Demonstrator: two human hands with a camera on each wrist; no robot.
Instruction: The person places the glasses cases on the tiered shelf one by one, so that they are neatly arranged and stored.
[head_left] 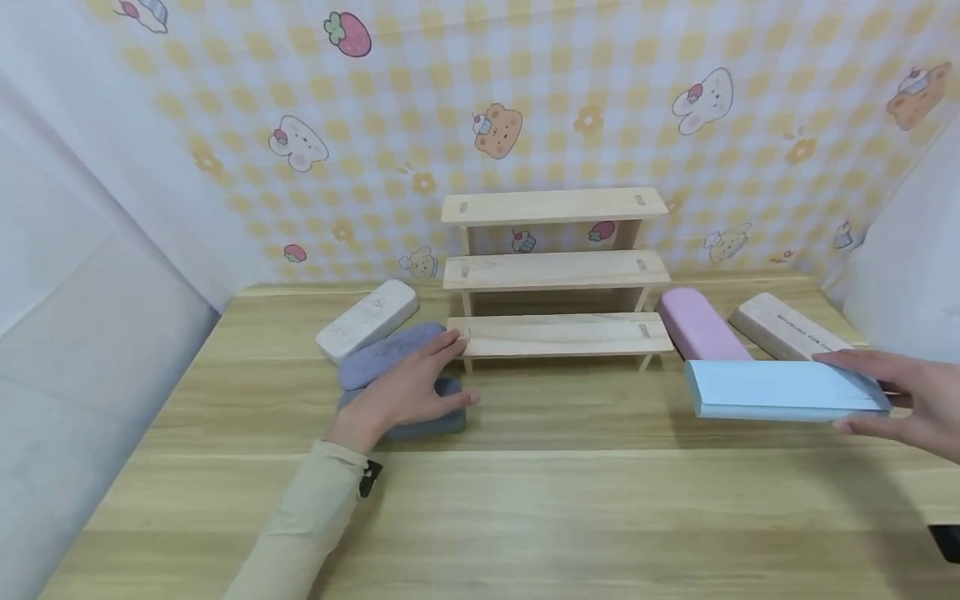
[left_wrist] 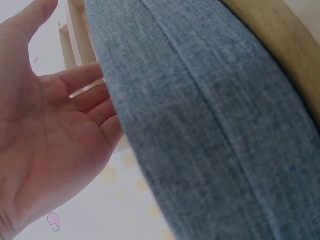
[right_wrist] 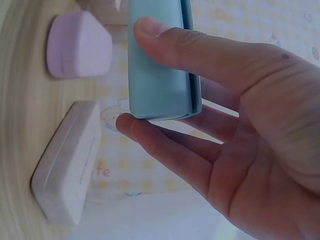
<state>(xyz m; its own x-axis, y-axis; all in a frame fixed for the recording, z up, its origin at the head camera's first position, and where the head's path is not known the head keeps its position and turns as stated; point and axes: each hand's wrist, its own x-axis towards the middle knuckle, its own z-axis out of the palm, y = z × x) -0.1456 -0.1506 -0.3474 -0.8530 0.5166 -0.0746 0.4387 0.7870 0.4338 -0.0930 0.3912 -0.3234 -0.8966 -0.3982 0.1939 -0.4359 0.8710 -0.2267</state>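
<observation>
My right hand (head_left: 915,396) pinches one end of a light blue glasses case (head_left: 780,390), held above the table on the right. In the right wrist view the thumb presses one face of it, with fingers on the other side and under the end. My left hand (head_left: 405,387) hangs over a blue-grey fabric case (head_left: 431,427) and a lavender case (head_left: 386,357), fingers loosely extended. Its fingertips are at the left end of the lowest shelf of a wooden three-step rack (head_left: 562,335); whether they touch is unclear. In the left wrist view the blue-grey case (left_wrist: 210,120) fills the foreground beside the palm.
A white patterned case (head_left: 367,318) lies behind the lavender one. Right of the rack lie a pink case (head_left: 701,327) and a whitish case with lettering (head_left: 787,327). A checked cloth (head_left: 405,108) hangs behind. A dark object (head_left: 947,542) is at the right edge.
</observation>
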